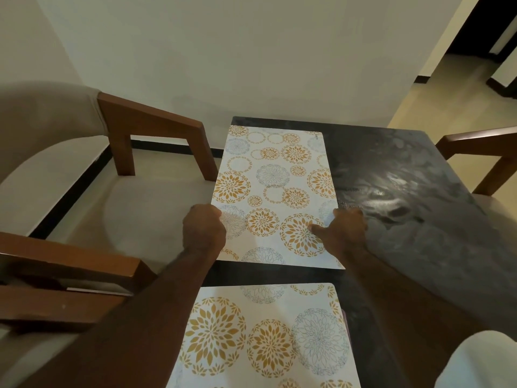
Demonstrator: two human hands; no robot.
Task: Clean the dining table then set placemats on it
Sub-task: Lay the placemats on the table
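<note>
The far placemat (272, 189) (orange and grey floral rings) lies flat along the table's (405, 191) left edge. The left hand (204, 231) grips its left side with curled fingers, and the right hand (345, 229) pinches its right side, thumb on top. A second placemat (265, 340) lies at the table's near end. A chair (84, 169) stands left of the table.

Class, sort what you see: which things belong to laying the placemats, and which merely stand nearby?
Job: far placemat, near placemat, dark table, left hand, right hand (both hold the far placemat's sides).
Nearby only: left chair, right chair.
</note>
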